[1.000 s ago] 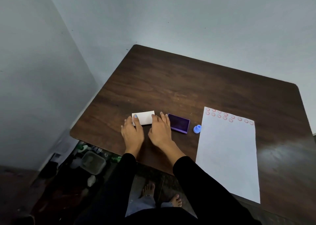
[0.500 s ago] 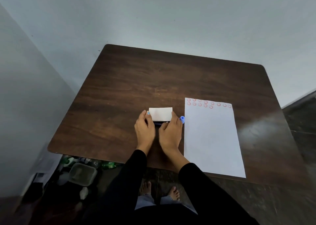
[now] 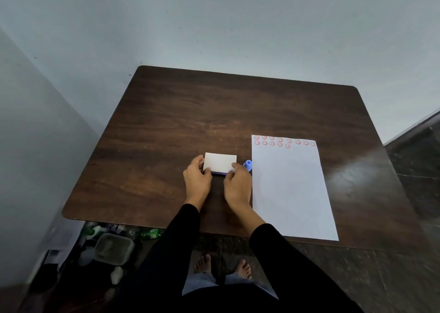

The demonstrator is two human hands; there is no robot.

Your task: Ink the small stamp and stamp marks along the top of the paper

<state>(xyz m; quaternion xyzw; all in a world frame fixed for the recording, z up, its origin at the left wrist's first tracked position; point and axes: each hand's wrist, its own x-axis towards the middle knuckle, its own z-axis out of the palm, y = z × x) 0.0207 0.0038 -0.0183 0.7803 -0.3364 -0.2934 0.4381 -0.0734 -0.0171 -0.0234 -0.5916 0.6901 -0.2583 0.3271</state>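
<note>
A white sheet of paper point(image 3: 290, 189) lies on the right half of the dark wooden table point(image 3: 190, 112). Several red smiley marks point(image 3: 281, 142) run along its top edge. The small blue stamp point(image 3: 247, 165) stands just left of the paper. A white lid point(image 3: 220, 162) sits on the purple ink pad point(image 3: 218, 173), of which only a thin front edge shows. My left hand point(image 3: 197, 177) grips the lid's left end and my right hand point(image 3: 237, 180) grips its right end, beside the stamp.
Light walls meet in a corner behind the table. Under the table's near left edge lie a clear plastic container point(image 3: 114, 248), green bottles point(image 3: 150, 233) and other clutter. My bare feet point(image 3: 221, 265) stand on the dark floor.
One second ago the purple pad lay uncovered with the white lid to its left. Both hands carried the lid to the right and set it over the pad. The camera view also shifted.
</note>
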